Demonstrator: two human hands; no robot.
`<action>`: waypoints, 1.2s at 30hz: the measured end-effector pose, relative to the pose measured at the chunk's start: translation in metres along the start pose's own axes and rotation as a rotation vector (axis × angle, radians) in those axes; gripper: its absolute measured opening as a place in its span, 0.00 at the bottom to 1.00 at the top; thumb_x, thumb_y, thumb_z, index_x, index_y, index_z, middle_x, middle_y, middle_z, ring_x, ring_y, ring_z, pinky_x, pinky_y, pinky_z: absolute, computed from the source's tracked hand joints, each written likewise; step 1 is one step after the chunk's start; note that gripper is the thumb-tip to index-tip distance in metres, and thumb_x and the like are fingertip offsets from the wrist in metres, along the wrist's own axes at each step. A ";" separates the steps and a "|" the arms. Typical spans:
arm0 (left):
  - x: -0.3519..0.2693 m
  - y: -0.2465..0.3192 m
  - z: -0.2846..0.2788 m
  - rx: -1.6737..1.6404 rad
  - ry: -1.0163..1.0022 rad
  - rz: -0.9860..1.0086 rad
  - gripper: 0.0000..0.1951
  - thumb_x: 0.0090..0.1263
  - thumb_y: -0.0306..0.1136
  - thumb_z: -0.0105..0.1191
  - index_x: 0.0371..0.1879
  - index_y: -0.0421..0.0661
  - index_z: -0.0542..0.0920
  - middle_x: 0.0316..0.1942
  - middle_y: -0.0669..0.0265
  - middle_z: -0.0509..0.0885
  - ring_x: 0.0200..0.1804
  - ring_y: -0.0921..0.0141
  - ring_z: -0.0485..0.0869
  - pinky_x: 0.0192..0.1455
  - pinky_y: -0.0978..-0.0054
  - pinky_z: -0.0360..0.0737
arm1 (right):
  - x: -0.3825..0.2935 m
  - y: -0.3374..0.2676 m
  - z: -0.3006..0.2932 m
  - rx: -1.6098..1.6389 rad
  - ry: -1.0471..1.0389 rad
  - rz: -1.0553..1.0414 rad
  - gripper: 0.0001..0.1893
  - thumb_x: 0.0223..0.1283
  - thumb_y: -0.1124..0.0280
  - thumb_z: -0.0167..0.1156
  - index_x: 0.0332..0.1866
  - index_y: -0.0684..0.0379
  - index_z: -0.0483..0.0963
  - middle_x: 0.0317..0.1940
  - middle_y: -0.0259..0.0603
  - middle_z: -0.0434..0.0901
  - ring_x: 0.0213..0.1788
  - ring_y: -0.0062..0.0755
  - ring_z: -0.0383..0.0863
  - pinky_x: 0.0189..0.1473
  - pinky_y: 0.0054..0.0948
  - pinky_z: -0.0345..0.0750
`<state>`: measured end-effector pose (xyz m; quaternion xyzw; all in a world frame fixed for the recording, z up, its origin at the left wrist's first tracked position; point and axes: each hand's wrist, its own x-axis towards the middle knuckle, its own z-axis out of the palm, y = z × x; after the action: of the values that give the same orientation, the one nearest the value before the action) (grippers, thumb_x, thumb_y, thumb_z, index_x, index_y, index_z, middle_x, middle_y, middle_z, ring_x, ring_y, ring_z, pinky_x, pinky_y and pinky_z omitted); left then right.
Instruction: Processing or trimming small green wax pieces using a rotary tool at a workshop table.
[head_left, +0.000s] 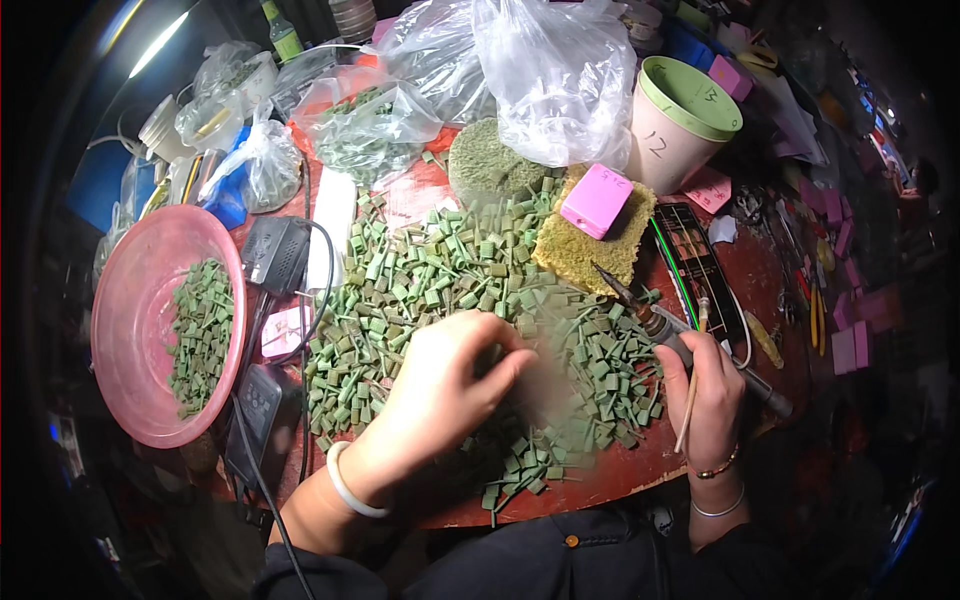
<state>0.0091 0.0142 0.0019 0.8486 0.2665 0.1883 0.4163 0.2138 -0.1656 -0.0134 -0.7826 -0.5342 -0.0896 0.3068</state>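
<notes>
Small green wax pieces (420, 277) with thin stems lie heaped over the red tabletop (600, 480). My left hand (457, 382) is over the heap, thumb and fingers curled towards each other. Blur around its fingertips hides whether a piece is between them. At the heap's right side, my right hand (709, 397) grips a soldering iron (661, 328). The iron's dark tip points up and left, at the edge of a yellowish sponge (637, 225). A thin wooden stick (691, 397) also runs across the fingers of that hand.
A pink bowl (135, 337) with more green pieces stands left, beside black power adapters (277, 255) and cables. A pink block (598, 201) rests on the sponge. Behind are a round green pad (495, 161), plastic bags (555, 75) and cups (667, 142). A phone (697, 262) lies right.
</notes>
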 end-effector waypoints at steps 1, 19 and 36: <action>-0.002 -0.001 0.003 0.150 0.017 0.125 0.08 0.64 0.29 0.68 0.34 0.40 0.83 0.28 0.60 0.83 0.33 0.64 0.83 0.38 0.69 0.79 | 0.000 0.001 0.000 -0.011 0.006 0.002 0.13 0.61 0.70 0.71 0.44 0.64 0.76 0.29 0.51 0.80 0.29 0.55 0.82 0.30 0.42 0.77; 0.005 0.000 -0.014 -1.313 -0.317 -0.491 0.06 0.75 0.34 0.60 0.36 0.47 0.79 0.24 0.78 0.70 0.24 0.85 0.64 0.22 0.85 0.56 | 0.000 -0.001 -0.001 0.010 0.013 0.010 0.13 0.60 0.72 0.71 0.44 0.64 0.75 0.30 0.51 0.81 0.29 0.54 0.82 0.30 0.41 0.77; 0.004 -0.007 0.001 -1.479 -0.270 -0.635 0.10 0.77 0.35 0.59 0.48 0.42 0.80 0.36 0.68 0.81 0.24 0.86 0.68 0.20 0.91 0.61 | 0.002 -0.005 -0.013 0.175 -0.048 -0.297 0.18 0.64 0.58 0.69 0.40 0.63 0.76 0.23 0.37 0.78 0.23 0.38 0.81 0.25 0.33 0.76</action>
<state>0.0105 0.0193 -0.0041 0.2536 0.2485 0.0847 0.9310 0.2126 -0.1704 -0.0005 -0.6674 -0.6568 -0.0684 0.3442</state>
